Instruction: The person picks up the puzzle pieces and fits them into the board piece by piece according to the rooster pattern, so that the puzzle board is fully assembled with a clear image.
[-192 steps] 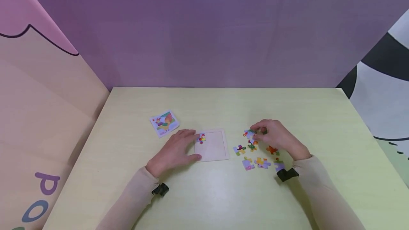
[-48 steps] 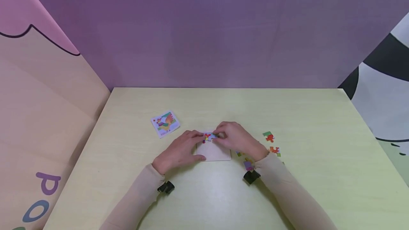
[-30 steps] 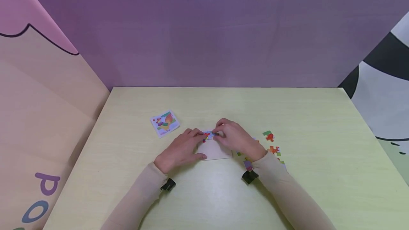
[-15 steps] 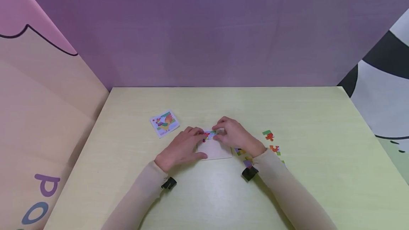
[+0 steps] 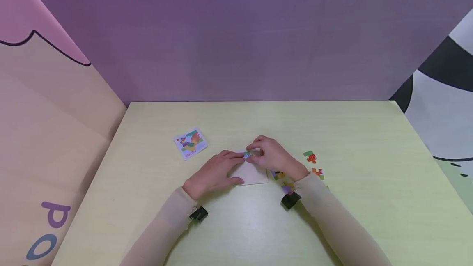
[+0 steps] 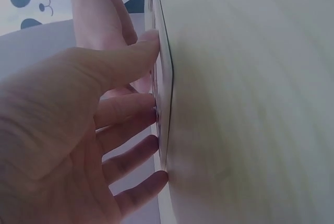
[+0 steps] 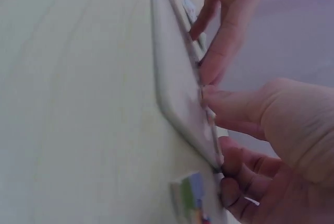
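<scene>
A pale square puzzle board (image 5: 251,175) lies flat on the table between the hands. Across its left side spreads my left hand (image 5: 214,172), with the thumb on the near edge and the fingers over the top-left corner, hiding a jigsaw piece there. At the board's far edge my right hand (image 5: 274,158) pinches a small green and blue jigsaw piece (image 5: 247,154) between thumb and fingers. The fingertips of both hands nearly meet. In the right wrist view the thumb of the right hand (image 7: 297,140) presses at the edge of the board (image 7: 177,72).
Right of the board lie several loose jigsaw pieces, among them a green and red one (image 5: 311,157) and an orange one (image 5: 318,173); the right forearm partly covers others. A picture card (image 5: 190,143) showing a hen lies at the back left. A purple wall (image 5: 258,36) stands behind the table.
The right hand has come from the loose pieces to the board with a jigsaw piece. Lately the left hand slid rightwards, its fingers now covering the red-patterned corner piece.
</scene>
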`<state>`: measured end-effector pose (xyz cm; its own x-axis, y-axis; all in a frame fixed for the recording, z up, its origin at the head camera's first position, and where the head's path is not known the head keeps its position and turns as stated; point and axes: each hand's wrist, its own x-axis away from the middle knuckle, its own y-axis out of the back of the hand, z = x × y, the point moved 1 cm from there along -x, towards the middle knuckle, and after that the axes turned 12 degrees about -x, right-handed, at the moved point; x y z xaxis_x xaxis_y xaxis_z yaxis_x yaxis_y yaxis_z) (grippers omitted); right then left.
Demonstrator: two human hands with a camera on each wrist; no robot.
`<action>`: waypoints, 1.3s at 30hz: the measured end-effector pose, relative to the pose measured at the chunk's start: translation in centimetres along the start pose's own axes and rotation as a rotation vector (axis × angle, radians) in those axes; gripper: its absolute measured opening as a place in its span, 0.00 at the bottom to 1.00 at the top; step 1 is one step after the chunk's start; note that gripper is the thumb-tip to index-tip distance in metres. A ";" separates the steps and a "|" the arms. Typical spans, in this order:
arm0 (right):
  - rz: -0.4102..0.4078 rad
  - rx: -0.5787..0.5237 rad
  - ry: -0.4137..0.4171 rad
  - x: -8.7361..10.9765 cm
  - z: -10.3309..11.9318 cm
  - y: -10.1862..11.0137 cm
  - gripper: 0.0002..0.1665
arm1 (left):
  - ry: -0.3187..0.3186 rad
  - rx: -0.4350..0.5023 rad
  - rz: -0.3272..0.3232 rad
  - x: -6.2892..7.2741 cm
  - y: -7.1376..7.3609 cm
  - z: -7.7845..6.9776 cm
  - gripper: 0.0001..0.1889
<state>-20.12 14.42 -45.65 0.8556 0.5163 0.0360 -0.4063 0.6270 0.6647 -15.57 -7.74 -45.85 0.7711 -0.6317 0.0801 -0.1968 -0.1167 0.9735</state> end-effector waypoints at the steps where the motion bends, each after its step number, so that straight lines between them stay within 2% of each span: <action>1: 0.000 -0.030 -0.004 0.1 -0.2 0.2 0.21 | -0.005 0.000 -0.005 0.0 0.0 0.0 0.35; 4: -0.015 -0.086 -0.011 0.4 -0.8 1.0 0.19 | -0.014 0.000 -0.010 -0.1 0.0 0.1 0.34; 7: -0.040 -0.099 -0.019 1.0 -1.5 2.1 0.17 | -0.012 -0.005 -0.007 -0.3 0.0 -0.1 0.34; 16: -0.106 -0.085 -0.078 4.6 -2.8 6.4 0.16 | 0.000 -0.011 0.021 -0.3 -0.1 -0.4 0.35; 23: -0.146 -0.031 -0.136 6.9 -4.8 9.0 0.18 | 0.003 -0.028 0.047 -0.1 -0.1 -0.5 0.35; 31: -0.122 -0.073 -0.240 9.5 -6.9 10.7 0.23 | 0.001 -0.018 0.050 -0.1 0.0 -0.6 0.35; 39: -0.079 -0.057 -0.264 11.0 -8.9 10.7 0.30 | 0.008 0.010 0.034 0.0 -0.2 -0.4 0.35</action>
<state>-17.95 31.99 -44.80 0.9362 0.2997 0.1836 -0.3461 0.6949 0.6303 -15.25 -7.43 -45.96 0.7687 -0.6292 0.1147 -0.2290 -0.1033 0.9679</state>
